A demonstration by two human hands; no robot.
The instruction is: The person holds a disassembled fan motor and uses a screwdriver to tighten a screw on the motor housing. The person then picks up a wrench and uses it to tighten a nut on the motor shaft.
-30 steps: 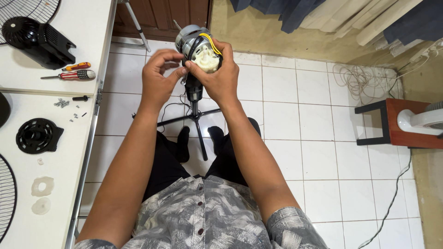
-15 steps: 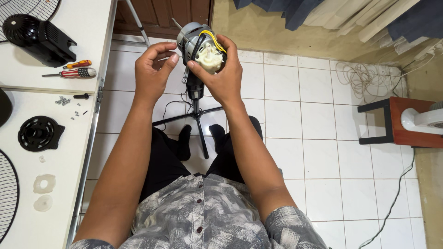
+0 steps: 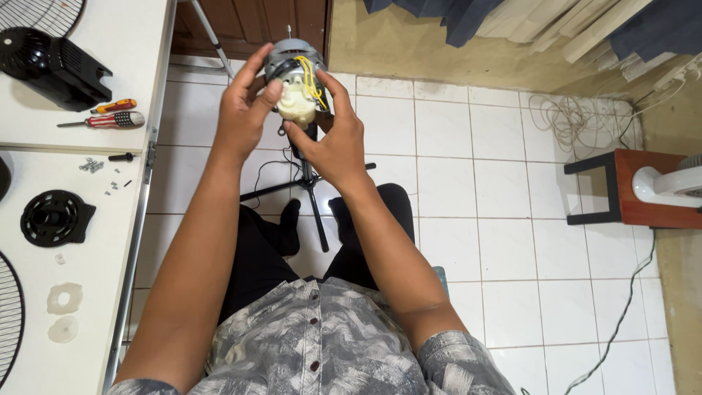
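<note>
A grey fan motor (image 3: 294,62) with a cream plastic gearbox (image 3: 296,104) and yellow wires sits atop a black stand pole (image 3: 311,183) over the tiled floor. My left hand (image 3: 245,110) wraps the motor's left side, thumb pressed against the cream gearbox. My right hand (image 3: 333,135) holds the right and lower side, with its fingers by the yellow wires. Both forearms reach up from my lap.
White table (image 3: 88,241) at left carries a black fan housing (image 3: 51,66), two screwdrivers (image 3: 110,115), loose screws (image 3: 95,167), a round black cover (image 3: 55,217) and wire grilles (image 3: 9,314). A red stool (image 3: 629,190) with a white fan part and coiled cable (image 3: 578,117) stand at right.
My left hand, held apart from the motor half a second ago, has closed back onto its left side. The motor and right hand stay about where they were.
</note>
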